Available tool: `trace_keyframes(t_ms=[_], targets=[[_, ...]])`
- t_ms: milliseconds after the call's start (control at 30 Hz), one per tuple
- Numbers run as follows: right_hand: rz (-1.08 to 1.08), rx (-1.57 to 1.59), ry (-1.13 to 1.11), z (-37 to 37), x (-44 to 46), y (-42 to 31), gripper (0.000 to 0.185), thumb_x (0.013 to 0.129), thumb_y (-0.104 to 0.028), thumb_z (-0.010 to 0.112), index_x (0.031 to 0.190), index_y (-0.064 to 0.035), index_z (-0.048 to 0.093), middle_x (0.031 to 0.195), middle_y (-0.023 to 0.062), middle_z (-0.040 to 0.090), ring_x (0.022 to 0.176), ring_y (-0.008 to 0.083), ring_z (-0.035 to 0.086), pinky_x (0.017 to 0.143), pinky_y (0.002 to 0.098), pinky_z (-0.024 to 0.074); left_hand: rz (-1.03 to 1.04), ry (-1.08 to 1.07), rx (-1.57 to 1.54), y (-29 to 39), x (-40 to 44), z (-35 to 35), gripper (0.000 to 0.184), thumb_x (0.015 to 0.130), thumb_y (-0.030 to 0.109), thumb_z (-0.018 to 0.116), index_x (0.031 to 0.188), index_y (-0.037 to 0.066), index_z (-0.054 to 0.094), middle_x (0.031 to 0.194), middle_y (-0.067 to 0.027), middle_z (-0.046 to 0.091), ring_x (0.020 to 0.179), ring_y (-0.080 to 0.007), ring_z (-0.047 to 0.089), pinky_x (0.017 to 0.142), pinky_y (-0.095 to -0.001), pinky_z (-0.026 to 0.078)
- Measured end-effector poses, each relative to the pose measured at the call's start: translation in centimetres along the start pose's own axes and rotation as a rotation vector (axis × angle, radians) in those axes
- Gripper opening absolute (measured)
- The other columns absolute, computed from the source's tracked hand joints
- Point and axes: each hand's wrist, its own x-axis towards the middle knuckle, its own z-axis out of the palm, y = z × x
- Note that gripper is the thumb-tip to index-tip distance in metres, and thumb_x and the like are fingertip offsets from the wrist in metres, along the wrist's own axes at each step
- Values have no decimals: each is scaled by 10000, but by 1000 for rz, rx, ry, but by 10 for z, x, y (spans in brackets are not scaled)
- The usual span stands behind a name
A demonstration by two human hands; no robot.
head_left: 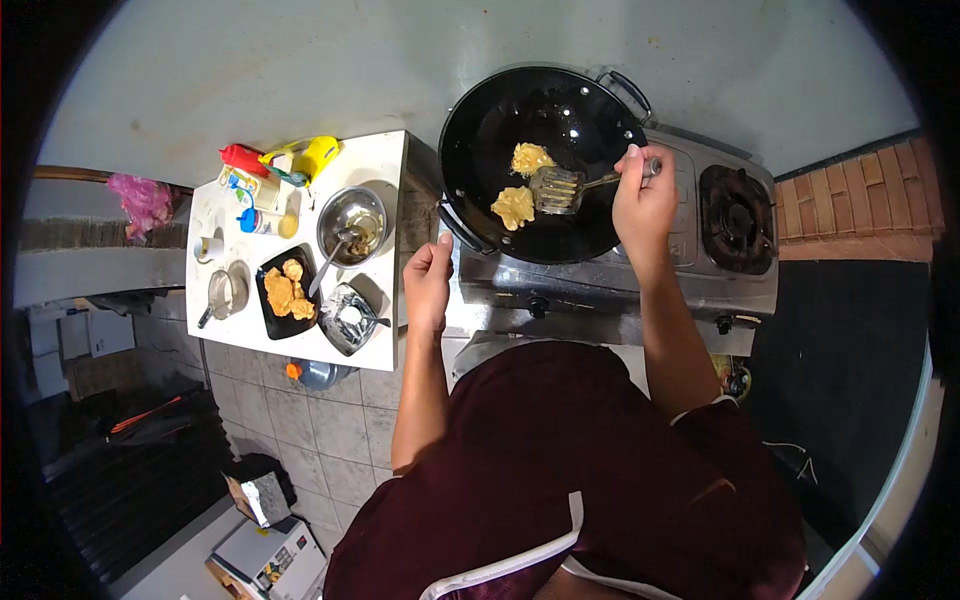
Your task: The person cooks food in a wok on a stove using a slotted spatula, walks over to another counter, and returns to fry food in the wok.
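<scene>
Frying step, seemingly: right hand [643, 200] closed round spatula [557, 190] beside yellowish pieces [513, 207] in wok [490, 120]; left hand [428, 286] curled (hold unclear). Next move likely needs low spatula.

Loose dark maroon fabric garment with short sleeves [600, 460], spread across lower centre of frame. Curved white trim strip [500, 572] near bottom edge, short arm of strip turning upward. Narrow white edging [692, 408] at sleeve hem, right of centre. Forearms bare below sleeves. Both hands bare, no gloves.
</scene>
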Motion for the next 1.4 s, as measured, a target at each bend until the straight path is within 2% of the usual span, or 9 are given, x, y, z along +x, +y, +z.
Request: trace_keyframes(t_ms=[133, 200, 433, 700, 900, 967, 1133, 1233, 1400], targets=[[39, 94, 45, 9, -4, 11, 133, 913, -146, 542, 898, -23, 494, 693, 65, 632, 590, 120, 600, 568, 257, 471, 16, -30, 3, 3, 0, 2, 425, 893, 318, 594, 563, 99, 440, 559, 71, 370, 531, -41, 280, 486, -229, 215], [60, 271, -51, 14, -8, 6, 108, 908, -111, 544, 916, -15, 495, 754, 80, 641, 615, 120, 602, 598, 258, 483, -1, -46, 36, 2, 3, -1, 416, 889, 318, 602, 567, 99, 455, 560, 73, 378, 532, -38, 283, 486, -225, 214], [-140, 188, -160, 15, -15, 7, 78, 893, -59, 548, 921, -6, 498, 846, 107, 642, 762, 170, 640, 681, 263, 491, -12, -96, 14, 2, 13, -10, 417, 881, 311, 617, 559, 104, 453, 565, 78, 382, 533, -33, 283, 487, -222, 210], [-200, 162, -40, 17, -17, 7, 70, 885, -45, 549, 933, -3, 521, 879, 120, 649, 801, 209, 640, 714, 286, 490, 20, -166, 45, 9, 17, -11, 420, 882, 310, 619, 554, 105, 454, 561, 82, 384, 529, -29, 289, 482, -221, 218], [-127, 179, 140, 14, -10, 6, 81, 886, -72, 557, 935, -10, 539, 854, 116, 649, 756, 210, 641, 685, 293, 490, 15, -203, 88, 16, 21, -12, 406, 885, 294, 615, 562, 105, 458, 561, 86, 382, 527, -28, 287, 482, -222, 219], [-175, 26, 159, 13, 4, 2, 81, 881, -84, 569, 925, -18, 553, 827, 114, 648, 720, 210, 641, 657, 300, 492, 7, -235, 104, 19, 23, -13, 404, 885, 286, 614, 561, 105, 454, 561, 86, 382, 528, -26, 288, 483, -222, 220], [-208, -106, 69, 13, 29, -5, 163, 904, -182, 552, 933, -22, 537, 768, 154, 644, 719, 281, 648, 633, 331, 488, 35, -255, 162, 20, 30, -16, 410, 885, 279, 613, 556, 98, 449, 561, 83, 382, 533, -26, 290, 485, -224, 221], [-106, -101, -69, 15, 37, -8, 165, 911, -185, 539, 941, -24, 518, 762, 143, 648, 727, 280, 650, 641, 341, 487, 30, -257, 190, 22, 29, -16, 411, 884, 281, 614, 557, 89, 455, 560, 79, 381, 534, -29, 290, 485, -226, 223], [-42, -90, -26, 22, 45, 9, 205, 921, -223, 510, 947, -20, 505, 757, 128, 655, 712, 267, 653, 650, 335, 484, 29, -278, 205, 21, 30, -18, 421, 880, 305, 616, 559, 84, 458, 564, 74, 383, 536, -33, 290, 490, -227, 224]])
